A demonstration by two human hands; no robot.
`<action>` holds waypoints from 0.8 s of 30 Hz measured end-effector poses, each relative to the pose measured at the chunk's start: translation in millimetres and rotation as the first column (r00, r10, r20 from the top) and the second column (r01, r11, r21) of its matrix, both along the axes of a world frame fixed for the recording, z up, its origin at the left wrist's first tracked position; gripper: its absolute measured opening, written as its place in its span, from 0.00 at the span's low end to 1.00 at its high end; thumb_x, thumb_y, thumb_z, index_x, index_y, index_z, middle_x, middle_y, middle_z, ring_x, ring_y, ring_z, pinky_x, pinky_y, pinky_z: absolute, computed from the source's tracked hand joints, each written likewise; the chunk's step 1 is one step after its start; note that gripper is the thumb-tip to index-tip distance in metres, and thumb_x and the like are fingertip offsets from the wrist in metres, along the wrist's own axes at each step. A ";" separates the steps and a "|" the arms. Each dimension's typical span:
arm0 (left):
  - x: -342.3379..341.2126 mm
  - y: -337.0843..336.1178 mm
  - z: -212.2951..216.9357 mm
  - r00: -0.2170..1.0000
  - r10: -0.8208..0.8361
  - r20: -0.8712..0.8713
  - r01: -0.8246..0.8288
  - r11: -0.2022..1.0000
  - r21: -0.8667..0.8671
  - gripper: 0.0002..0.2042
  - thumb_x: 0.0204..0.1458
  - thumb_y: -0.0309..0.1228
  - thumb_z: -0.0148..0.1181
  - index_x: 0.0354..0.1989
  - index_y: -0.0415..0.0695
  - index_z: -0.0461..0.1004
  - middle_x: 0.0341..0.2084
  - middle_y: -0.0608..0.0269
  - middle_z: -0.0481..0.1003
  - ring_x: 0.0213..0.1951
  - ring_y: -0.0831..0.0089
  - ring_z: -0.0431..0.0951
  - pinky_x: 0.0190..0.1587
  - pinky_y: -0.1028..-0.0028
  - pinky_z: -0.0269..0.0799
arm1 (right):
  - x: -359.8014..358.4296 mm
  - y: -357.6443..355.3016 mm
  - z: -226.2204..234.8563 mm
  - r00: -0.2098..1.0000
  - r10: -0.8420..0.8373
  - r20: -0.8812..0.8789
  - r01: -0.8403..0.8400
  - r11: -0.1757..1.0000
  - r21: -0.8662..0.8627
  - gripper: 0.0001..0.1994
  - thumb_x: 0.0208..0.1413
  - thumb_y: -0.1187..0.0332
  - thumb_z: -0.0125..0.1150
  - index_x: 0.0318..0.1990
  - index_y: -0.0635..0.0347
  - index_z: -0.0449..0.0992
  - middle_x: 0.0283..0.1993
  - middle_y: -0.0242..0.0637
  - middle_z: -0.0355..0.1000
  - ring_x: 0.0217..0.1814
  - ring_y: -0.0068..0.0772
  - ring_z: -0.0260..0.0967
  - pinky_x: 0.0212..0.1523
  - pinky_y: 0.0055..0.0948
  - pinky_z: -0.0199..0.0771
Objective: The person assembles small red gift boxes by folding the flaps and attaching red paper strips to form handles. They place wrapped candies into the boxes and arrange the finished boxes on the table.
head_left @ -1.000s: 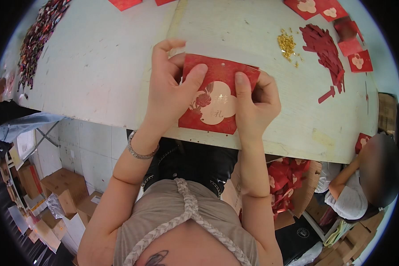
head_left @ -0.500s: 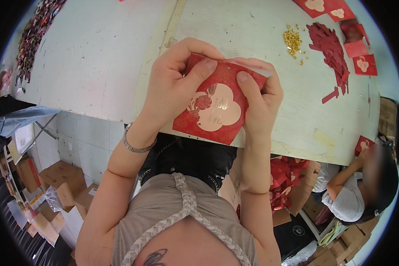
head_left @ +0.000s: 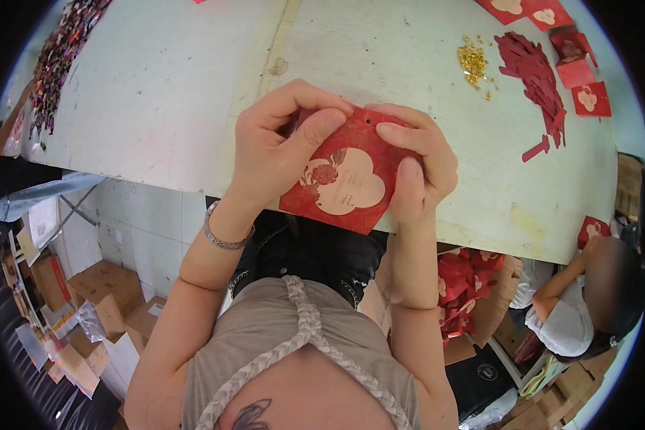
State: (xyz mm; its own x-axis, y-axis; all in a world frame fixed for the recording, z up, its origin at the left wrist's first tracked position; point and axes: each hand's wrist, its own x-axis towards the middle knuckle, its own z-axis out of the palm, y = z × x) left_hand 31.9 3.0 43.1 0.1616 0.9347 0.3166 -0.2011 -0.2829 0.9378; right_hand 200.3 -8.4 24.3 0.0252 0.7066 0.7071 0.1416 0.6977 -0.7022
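Note:
Between my hands, above the table's near edge, is a red paper gift box [head_left: 347,179] with a pale pink flower-shaped panel and a printed red bloom. My left hand [head_left: 283,140] pinches its upper left edge between thumb and fingers. At the upper right, my right hand [head_left: 423,161] grips the box, its index fingertip pressing near the top edge and its thumb on the front. A small dark hole shows in the top edge, between the two hands. The back of the box is hidden.
On the table [head_left: 172,93] lie gold fasteners [head_left: 473,63], dark red strips [head_left: 534,82] and red boxes [head_left: 590,99] at the right. A multicoloured pile [head_left: 57,68] lies far left. Below, a carton [head_left: 498,301] holds red boxes. Another person [head_left: 570,315] sits at the right.
The box's top edge has closed up, and its pale inner side no longer shows. My right index finger has moved from behind onto the front near the hole, and the thumb has slid lower.

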 end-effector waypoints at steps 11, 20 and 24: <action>15.0 2.1 23.8 0.860 0.172 -0.480 -0.077 0.974 0.212 0.15 0.51 0.20 0.55 0.48 0.34 0.71 0.52 0.52 0.69 0.48 0.72 0.71 0.48 0.75 0.68 | 1.5 -28.1 26.7 0.808 -0.459 0.368 0.503 0.864 -0.027 0.09 0.52 0.75 0.60 0.41 0.67 0.75 0.33 0.43 0.76 0.24 0.38 0.73 0.26 0.28 0.73; 27.6 23.0 8.1 0.940 0.089 -0.329 -0.057 0.993 0.107 0.16 0.53 0.22 0.56 0.51 0.36 0.68 0.42 0.60 0.72 0.44 0.76 0.72 0.46 0.78 0.67 | 31.4 -15.4 -2.9 0.916 -0.043 0.399 0.056 0.998 -0.020 0.14 0.43 0.80 0.56 0.39 0.60 0.76 0.44 0.41 0.74 0.46 0.40 0.71 0.44 0.32 0.73; 16.5 42.2 3.7 0.977 0.075 -0.198 -0.058 0.994 0.093 0.07 0.54 0.20 0.56 0.41 0.38 0.69 0.33 0.66 0.72 0.35 0.83 0.70 0.40 0.83 0.67 | 244.2 27.6 -0.8 0.180 -0.541 0.822 0.708 0.651 0.273 0.22 0.40 0.86 0.50 0.44 0.58 0.77 0.51 0.39 0.71 0.51 0.45 0.67 0.48 0.37 0.71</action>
